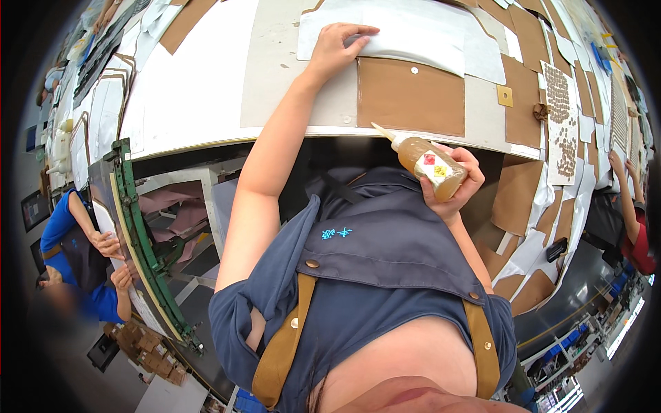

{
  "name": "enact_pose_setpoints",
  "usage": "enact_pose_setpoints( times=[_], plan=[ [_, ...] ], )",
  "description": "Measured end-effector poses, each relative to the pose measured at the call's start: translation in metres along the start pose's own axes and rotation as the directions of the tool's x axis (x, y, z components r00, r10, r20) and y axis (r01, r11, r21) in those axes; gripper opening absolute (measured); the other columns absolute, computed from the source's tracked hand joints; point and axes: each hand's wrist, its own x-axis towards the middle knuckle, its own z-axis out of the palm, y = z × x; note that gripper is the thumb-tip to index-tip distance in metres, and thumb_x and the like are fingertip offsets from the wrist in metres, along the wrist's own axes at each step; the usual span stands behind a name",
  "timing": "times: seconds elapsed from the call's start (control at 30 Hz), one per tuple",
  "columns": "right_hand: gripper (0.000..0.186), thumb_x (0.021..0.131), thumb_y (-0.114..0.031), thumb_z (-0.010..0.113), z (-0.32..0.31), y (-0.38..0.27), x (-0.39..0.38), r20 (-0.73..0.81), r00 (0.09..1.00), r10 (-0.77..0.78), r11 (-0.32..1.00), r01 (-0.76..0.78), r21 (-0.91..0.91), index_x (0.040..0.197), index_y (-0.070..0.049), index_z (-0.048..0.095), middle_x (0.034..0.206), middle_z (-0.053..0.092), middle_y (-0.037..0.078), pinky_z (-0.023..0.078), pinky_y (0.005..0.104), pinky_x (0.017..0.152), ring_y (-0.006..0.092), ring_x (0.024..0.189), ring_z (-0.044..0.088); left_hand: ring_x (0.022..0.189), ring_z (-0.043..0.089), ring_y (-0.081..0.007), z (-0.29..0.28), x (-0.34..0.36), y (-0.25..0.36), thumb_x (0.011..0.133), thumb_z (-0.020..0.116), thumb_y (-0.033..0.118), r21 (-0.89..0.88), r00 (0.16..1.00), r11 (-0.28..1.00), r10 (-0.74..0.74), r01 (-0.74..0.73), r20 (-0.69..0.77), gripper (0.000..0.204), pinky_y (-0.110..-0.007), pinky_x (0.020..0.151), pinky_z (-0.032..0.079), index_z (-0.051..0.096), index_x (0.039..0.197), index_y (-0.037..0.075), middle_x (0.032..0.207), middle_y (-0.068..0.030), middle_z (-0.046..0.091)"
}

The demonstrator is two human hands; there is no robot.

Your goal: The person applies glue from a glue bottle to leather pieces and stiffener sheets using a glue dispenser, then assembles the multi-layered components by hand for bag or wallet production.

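My right hand (460, 180) is wrapped around a translucent squeeze bottle (420, 157) of amber liquid. Its thin pale nozzle tilts up and left, with the tip near the lower left corner of a brown panel (411, 96). That panel lies flat by the front edge of the table and carries a small white round dot. My left hand (339, 47) rests over the upper left of the panel, at the side of a white sheet (420, 38). Its thumb and forefinger are apart. The white sheet overlaps the far part of the brown panel.
Brown and white pieces (521, 113) lie stacked on the right, beside a white card (561, 131) with rows of small brown pieces. A small yellow square (505, 96) sits near them. At left, a co-worker in blue (76, 234) handles a board by a green metal frame (141, 234).
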Motion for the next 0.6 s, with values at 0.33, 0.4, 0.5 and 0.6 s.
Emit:
enact_pose_setpoints(
  times=[0.33,0.4,0.5,0.6],
  plan=[
    [0.060,0.094,-0.022,0.072,-0.013,-0.002,0.037,-0.169,0.701,0.693,0.564,-0.381,0.733,0.140,-0.002,0.041,0.138,0.051,0.017,0.050,0.0419,0.103,0.0310,0.125,0.055,0.106,0.066,-0.0224,0.001,0.001,0.001,0.091,0.064,0.011,0.068,0.999,0.997,0.038,-0.037,-0.016,0.027,-0.035,0.096,0.049,0.075,0.115,0.011,0.113,-0.0069,0.074],
    [0.056,0.094,-0.020,0.071,-0.057,0.016,0.060,-0.038,0.668,0.743,0.238,-0.211,0.948,0.140,-0.001,0.046,0.142,0.051,0.019,0.051,0.0461,0.107,0.0356,0.131,0.051,0.106,0.066,-0.0222,-0.001,-0.001,0.004,0.091,0.064,0.011,0.076,0.999,0.996,0.038,-0.036,-0.024,0.029,-0.035,0.096,0.049,0.073,0.119,0.012,0.114,-0.0065,0.074],
    [0.060,0.088,-0.016,0.076,-0.114,0.036,0.085,0.167,0.636,0.753,-0.335,0.153,0.930,0.138,0.002,0.049,0.138,0.055,0.020,0.050,0.0499,0.110,0.0395,0.133,0.049,0.117,0.061,-0.0209,-0.002,-0.001,0.011,0.091,0.066,0.015,-0.173,0.974,0.959,-0.225,0.223,0.005,0.051,-0.033,0.103,0.043,0.057,0.142,0.017,0.113,-0.0123,0.070],
    [0.060,0.078,-0.008,0.082,-0.148,0.054,0.096,0.121,0.614,0.780,-0.343,0.257,0.903,0.131,0.000,0.055,0.132,0.058,0.019,0.051,0.0480,0.106,0.0370,0.128,0.053,0.111,0.064,-0.0208,0.002,-0.003,0.020,0.090,0.069,0.015,-0.233,0.963,0.945,-0.255,0.230,-0.086,0.060,-0.034,0.099,0.046,0.049,0.147,0.014,0.110,-0.0149,0.072]
  ],
)
